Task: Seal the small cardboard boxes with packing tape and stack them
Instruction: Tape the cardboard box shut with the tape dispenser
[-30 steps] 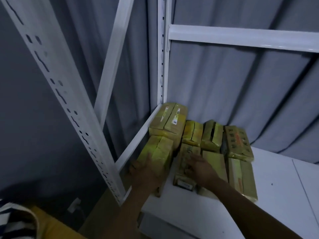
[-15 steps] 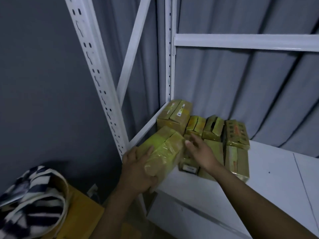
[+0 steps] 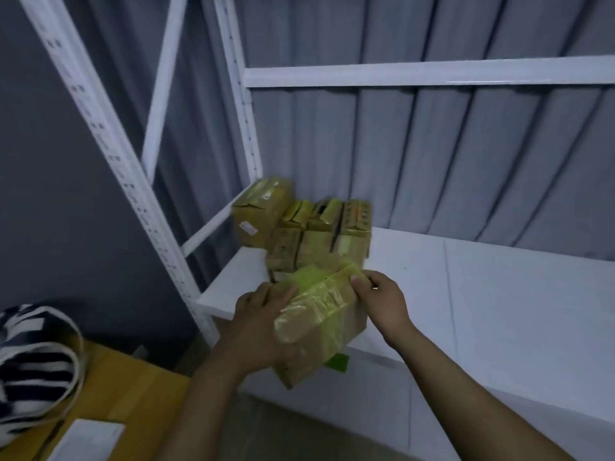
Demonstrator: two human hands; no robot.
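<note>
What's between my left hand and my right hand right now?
In the head view, a taped cardboard box fills that gap: the left hand grips its left side, the right hand holds its right edge.

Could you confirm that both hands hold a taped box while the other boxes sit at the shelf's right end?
No: in the head view the other boxes sit at the left end of the shelf; left hand and right hand hold the taped box.

Can't read print on blurred stacked boxes (image 3: pixel 309 234). Can't see fingertips of left hand (image 3: pixel 263 324) under held box (image 3: pixel 319 314). Cropped by left edge: striped bag (image 3: pixel 33 364).
</note>
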